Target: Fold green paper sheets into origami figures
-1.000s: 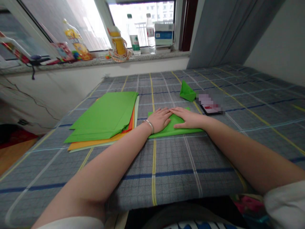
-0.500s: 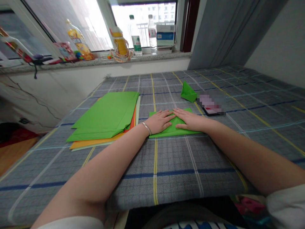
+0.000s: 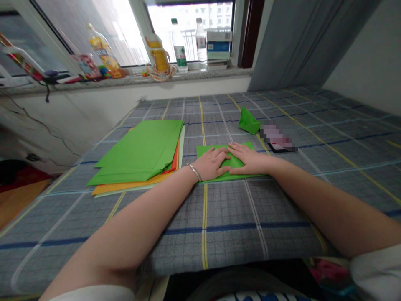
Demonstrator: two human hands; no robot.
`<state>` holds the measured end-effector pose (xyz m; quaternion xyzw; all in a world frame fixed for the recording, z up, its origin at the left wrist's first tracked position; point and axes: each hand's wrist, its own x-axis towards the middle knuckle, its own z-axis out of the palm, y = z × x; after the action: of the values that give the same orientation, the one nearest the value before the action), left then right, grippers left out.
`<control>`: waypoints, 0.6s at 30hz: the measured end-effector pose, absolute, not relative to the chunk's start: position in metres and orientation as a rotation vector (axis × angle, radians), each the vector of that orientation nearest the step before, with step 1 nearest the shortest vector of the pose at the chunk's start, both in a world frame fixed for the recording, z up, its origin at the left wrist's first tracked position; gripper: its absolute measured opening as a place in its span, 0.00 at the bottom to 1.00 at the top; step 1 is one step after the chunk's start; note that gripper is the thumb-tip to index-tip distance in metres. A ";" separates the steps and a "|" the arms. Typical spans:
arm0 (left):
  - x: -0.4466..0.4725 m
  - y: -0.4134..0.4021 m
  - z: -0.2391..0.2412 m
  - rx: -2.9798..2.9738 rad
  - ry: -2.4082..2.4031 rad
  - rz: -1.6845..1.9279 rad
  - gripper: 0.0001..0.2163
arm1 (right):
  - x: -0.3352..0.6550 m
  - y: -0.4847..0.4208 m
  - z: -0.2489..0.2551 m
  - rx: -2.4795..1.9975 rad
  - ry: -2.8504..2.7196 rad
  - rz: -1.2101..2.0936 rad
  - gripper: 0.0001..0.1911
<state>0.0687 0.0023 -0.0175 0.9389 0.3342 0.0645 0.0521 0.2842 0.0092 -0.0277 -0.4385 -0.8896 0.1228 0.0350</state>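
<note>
A green sheet of paper (image 3: 206,151) lies flat on the grey checked cloth (image 3: 238,217), partly folded under my hands. My left hand (image 3: 210,164), a silver bangle on its wrist, rests palm down on the sheet with fingers stretched out. My right hand (image 3: 247,158) lies flat beside it, fingers extended, and the fingertips of both hands meet over the middle of the paper. Neither hand grips anything.
A stack of green, orange and pale sheets (image 3: 140,154) lies left of my hands. A small folded green paper shape (image 3: 248,121) and a phone (image 3: 278,144) sit behind on the right. Bottles (image 3: 178,46) and boxes line the windowsill. A curtain (image 3: 300,42) hangs at right.
Both hands have slid a little nearer to me along the green sheet, pressing it flat. The view has shifted slightly.
</note>
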 end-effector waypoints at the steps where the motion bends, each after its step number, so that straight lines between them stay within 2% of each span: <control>1: 0.069 0.002 -0.017 2.850 1.017 0.182 0.21 | 0.284 0.008 -0.027 -1.360 -2.741 0.383 0.56; 4: 0.067 0.002 -0.016 2.836 1.004 0.159 0.25 | 0.283 0.007 -0.025 -1.376 -2.763 0.395 0.61; 12: 0.065 0.003 -0.015 2.821 0.953 0.164 0.39 | 0.286 0.008 -0.026 -1.312 -2.778 0.357 0.64; 18: 0.058 0.000 -0.011 2.806 1.000 0.053 0.41 | 0.286 0.002 -0.015 -1.384 -2.829 0.342 0.65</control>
<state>0.0579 -0.0001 -0.0107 0.9387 0.3346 0.0177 0.0811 0.2860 0.0018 -0.0148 -0.4370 -0.8929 0.1081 -0.0132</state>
